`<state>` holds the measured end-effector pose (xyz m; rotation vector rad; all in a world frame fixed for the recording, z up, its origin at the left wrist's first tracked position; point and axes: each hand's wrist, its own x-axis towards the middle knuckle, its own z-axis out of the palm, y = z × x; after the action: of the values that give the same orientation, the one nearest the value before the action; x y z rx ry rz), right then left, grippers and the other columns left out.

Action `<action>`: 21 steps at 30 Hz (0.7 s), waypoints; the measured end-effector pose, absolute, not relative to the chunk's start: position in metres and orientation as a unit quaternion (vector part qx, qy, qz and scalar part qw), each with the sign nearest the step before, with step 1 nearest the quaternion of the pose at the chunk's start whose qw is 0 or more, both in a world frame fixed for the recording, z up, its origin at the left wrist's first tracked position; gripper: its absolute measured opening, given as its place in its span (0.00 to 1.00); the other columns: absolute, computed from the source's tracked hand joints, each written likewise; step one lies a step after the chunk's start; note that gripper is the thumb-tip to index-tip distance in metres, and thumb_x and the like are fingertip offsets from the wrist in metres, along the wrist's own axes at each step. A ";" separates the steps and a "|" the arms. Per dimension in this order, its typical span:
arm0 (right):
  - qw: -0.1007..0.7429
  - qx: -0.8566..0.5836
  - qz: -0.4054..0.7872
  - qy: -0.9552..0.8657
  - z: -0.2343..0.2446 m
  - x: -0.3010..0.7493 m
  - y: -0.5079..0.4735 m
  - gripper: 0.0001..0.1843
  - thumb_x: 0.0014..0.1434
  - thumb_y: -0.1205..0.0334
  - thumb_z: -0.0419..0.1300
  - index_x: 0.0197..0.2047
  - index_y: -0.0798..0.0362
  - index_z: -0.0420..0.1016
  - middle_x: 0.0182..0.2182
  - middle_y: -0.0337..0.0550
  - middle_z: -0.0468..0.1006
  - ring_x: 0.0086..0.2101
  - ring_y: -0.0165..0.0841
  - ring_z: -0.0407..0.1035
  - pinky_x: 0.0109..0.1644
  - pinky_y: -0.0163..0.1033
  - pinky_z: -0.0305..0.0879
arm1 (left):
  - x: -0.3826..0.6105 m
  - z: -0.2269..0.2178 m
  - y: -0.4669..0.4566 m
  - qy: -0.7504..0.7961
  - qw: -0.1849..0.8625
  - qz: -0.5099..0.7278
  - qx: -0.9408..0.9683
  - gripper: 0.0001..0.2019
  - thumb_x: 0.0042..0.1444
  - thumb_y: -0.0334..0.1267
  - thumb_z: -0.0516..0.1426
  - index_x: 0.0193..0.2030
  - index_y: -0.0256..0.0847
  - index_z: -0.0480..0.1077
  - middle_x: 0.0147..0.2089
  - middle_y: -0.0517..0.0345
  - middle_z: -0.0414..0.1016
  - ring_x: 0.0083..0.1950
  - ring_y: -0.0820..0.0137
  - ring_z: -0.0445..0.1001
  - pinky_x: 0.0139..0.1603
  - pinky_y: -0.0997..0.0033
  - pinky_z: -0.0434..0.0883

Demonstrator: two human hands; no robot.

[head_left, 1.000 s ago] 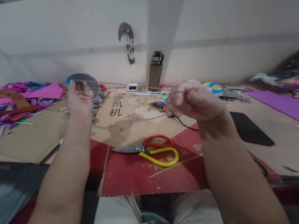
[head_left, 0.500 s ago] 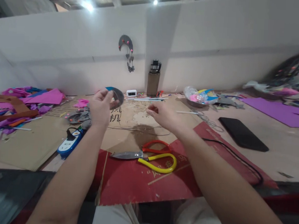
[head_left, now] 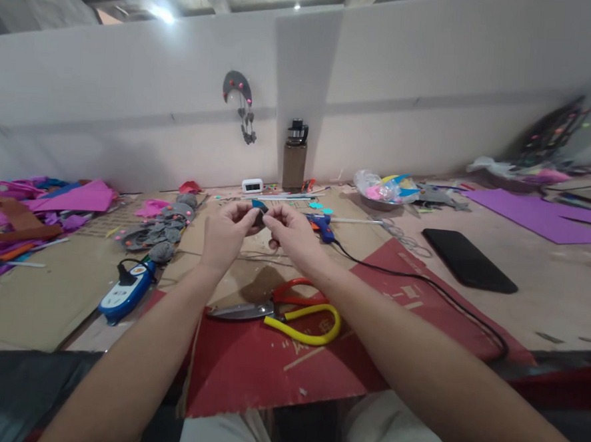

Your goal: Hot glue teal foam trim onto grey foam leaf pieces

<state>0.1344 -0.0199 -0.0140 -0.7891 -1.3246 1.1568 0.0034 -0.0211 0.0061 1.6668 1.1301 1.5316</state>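
Observation:
Both hands meet over the middle of the cardboard. My left hand [head_left: 227,233] is closed, thumb and fingers pinching a small curved grey and blue felt piece [head_left: 260,206]. On the right side of that piece, the closed fingertips of my right hand [head_left: 294,237] grip it too; most of it is hidden by the fingers. Just beyond my right wrist lies a blue hot glue gun [head_left: 326,228] with a black cord. Below the hands, large scissors [head_left: 280,311] with one red and one yellow handle rest on the red cardboard [head_left: 266,372].
To the left are a blue and white power strip [head_left: 128,294], grey felt pieces [head_left: 167,230] and pink and purple scraps [head_left: 86,198]. A black phone [head_left: 468,259] lies at the right. A bottle [head_left: 294,161] and a small clock [head_left: 252,186] stand near the wall.
My left hand has moved right and nearer with the felt piece. My right hand has moved left to meet it and now grips the piece. The glue gun has come into view.

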 end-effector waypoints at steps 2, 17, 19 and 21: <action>0.576 -0.364 0.452 -0.576 -0.013 0.138 -0.018 0.09 0.54 0.55 0.57 0.30 0.52 0.65 0.22 0.31 0.62 0.20 0.23 0.55 0.22 0.30 0.54 | 0.004 0.006 -0.020 0.413 0.379 0.578 0.594 0.14 0.48 0.45 0.63 0.35 0.36 0.73 0.32 0.57 0.76 0.33 0.70 0.75 0.33 0.69 0.76; 0.603 -0.382 0.384 -0.586 -0.014 0.145 -0.009 0.09 0.53 0.54 0.56 0.29 0.51 0.64 0.20 0.31 0.62 0.20 0.25 0.55 0.26 0.32 0.55 | 0.003 0.003 -0.013 0.363 0.550 0.578 0.482 0.11 0.43 0.34 0.66 0.34 0.34 0.74 0.35 0.54 0.77 0.36 0.70 0.76 0.35 0.71 0.77; 0.603 -0.382 0.384 -0.586 -0.014 0.145 -0.009 0.10 0.53 0.54 0.56 0.29 0.51 0.64 0.20 0.31 0.62 0.20 0.24 0.55 0.25 0.32 0.54 | 0.003 0.004 -0.014 0.364 0.550 0.582 0.476 0.10 0.42 0.34 0.66 0.33 0.34 0.74 0.34 0.55 0.77 0.36 0.71 0.76 0.35 0.71 0.77; 0.606 -0.383 0.384 -0.582 -0.014 0.145 -0.009 0.10 0.53 0.54 0.56 0.29 0.51 0.64 0.20 0.31 0.62 0.20 0.24 0.54 0.25 0.32 0.54 | 0.003 0.004 -0.014 0.361 0.553 0.583 0.474 0.10 0.42 0.34 0.66 0.33 0.34 0.74 0.35 0.55 0.77 0.36 0.70 0.76 0.37 0.70 0.77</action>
<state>0.1446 -0.0090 -0.0137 -0.8854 -1.3463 0.8877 0.0033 -0.0138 0.0039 1.1219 0.8524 1.3775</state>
